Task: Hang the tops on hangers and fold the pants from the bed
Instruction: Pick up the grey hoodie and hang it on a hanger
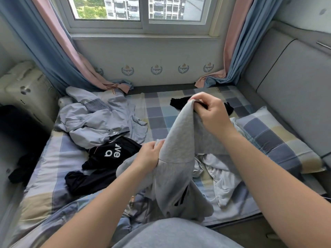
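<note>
From the head camera, the bed (157,111) carries everything. Its checked sheet in blue, grey and cream is soft and rumpled toward the near edge.

The grey garment (179,140) is a thick, matte sweatshirt-type fabric. It is lifted above the middle of the bed, forming a tent shape that peaks at the top, and its lower part hangs down to the person's lap. Whether it is a top or pants cannot be told. The right hand (213,113) pinches the peak with its fingers curled around a fold. The left hand (149,154) grips the garment's lower left edge, with the fingers closed on the cloth.

A crumpled pale blue jacket (100,120) lies on the left of the bed. Touching its near side is a black top (107,158) with white letters. A small black garment (176,103) lies farther back, partly hidden behind the right hand. A wrinkled white garment (220,172) lies just right of the grey one.

A checked pillow (274,138) sits along the right edge against a padded grey headboard (295,97). Bare sheet shows in the middle, between the jacket and the pillow. Pink-and-blue curtains (59,56) pool on the bed's far corners under the window (143,13).
</note>
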`<move>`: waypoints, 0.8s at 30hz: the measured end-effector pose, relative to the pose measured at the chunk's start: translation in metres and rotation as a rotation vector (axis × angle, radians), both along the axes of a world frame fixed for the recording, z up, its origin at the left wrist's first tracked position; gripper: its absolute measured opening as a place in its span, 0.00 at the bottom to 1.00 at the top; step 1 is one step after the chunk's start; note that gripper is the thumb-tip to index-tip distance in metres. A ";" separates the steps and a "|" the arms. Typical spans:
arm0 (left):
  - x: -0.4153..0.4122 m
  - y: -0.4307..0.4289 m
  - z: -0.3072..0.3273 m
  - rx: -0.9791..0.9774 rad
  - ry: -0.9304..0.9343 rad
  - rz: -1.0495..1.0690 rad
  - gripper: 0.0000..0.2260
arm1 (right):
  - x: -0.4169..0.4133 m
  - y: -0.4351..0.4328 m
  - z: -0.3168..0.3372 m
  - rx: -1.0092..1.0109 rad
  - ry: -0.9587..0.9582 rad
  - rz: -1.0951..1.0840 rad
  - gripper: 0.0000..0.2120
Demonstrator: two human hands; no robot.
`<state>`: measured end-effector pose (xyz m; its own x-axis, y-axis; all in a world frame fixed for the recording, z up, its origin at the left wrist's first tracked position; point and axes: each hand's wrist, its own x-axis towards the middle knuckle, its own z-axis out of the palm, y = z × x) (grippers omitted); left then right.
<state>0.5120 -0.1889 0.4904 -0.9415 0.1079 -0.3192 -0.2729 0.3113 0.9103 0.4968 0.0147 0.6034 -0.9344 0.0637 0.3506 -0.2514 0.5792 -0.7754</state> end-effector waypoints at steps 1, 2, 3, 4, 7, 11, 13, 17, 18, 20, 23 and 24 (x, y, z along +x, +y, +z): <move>0.002 0.003 0.007 0.042 -0.019 -0.068 0.32 | -0.006 -0.004 0.003 0.044 0.024 0.009 0.07; 0.003 0.004 0.013 0.077 -0.042 -0.134 0.37 | -0.011 -0.009 0.004 0.096 0.042 0.003 0.08; 0.004 0.004 0.017 0.120 -0.060 -0.195 0.39 | -0.016 -0.013 0.004 0.152 0.046 -0.015 0.09; 0.005 0.004 0.019 0.169 -0.074 -0.247 0.40 | -0.021 -0.016 0.003 0.203 0.031 -0.034 0.10; 0.005 0.002 0.024 0.209 -0.157 -0.347 0.41 | -0.026 -0.020 -0.008 0.302 -0.091 -0.028 0.12; 0.004 -0.005 0.020 0.270 -0.185 -0.360 0.19 | -0.014 -0.014 -0.040 0.296 -0.230 -0.003 0.13; 0.004 -0.009 0.016 0.314 -0.190 -0.262 0.15 | 0.000 -0.009 -0.056 0.185 -0.289 -0.017 0.16; -0.001 -0.016 0.009 0.458 -0.209 -0.050 0.10 | 0.047 -0.003 -0.092 -0.104 -0.458 0.047 0.29; -0.004 -0.018 0.009 0.484 -0.218 -0.027 0.09 | 0.060 -0.004 -0.103 -0.147 -0.523 0.093 0.35; -0.008 -0.018 0.012 0.516 -0.212 -0.028 0.09 | 0.080 -0.013 -0.123 -0.193 -0.648 0.183 0.38; -0.013 -0.011 0.023 0.489 -0.153 -0.117 0.09 | 0.085 -0.029 -0.147 -0.352 -0.727 0.165 0.20; -0.015 -0.009 0.026 0.471 -0.135 -0.142 0.10 | 0.082 -0.032 -0.148 -0.372 -0.719 0.124 0.13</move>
<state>0.4974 -0.1978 0.5163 -0.8609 0.3931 -0.3229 -0.3825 -0.0818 0.9203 0.5790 -0.0172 0.4549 -0.9309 -0.0605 -0.3603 0.3348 0.2530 -0.9077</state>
